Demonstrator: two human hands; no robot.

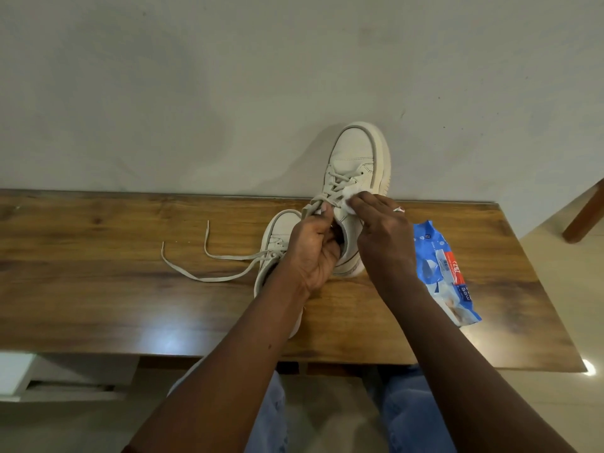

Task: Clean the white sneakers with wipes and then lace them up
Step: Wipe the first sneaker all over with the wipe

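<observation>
One white sneaker (354, 155) is tilted up off the wooden table (98, 289), its toe pointing at the wall. My left hand (313, 253) grips it at the collar and tongue, with the thumb near the laces. My right hand (382, 230) presses a white wipe (348, 196) against the sneaker's side by the eyelets. The second white sneaker (277, 237) lies flat on the table under my left forearm, partly hidden. Its loose laces (202, 266) trail off to the left.
A blue pack of wipes (441, 273) lies on the table right of my right arm. The table stands against a plain wall. A wooden chair leg (585, 217) shows at the far right. My knees in blue jeans are below the table's front edge.
</observation>
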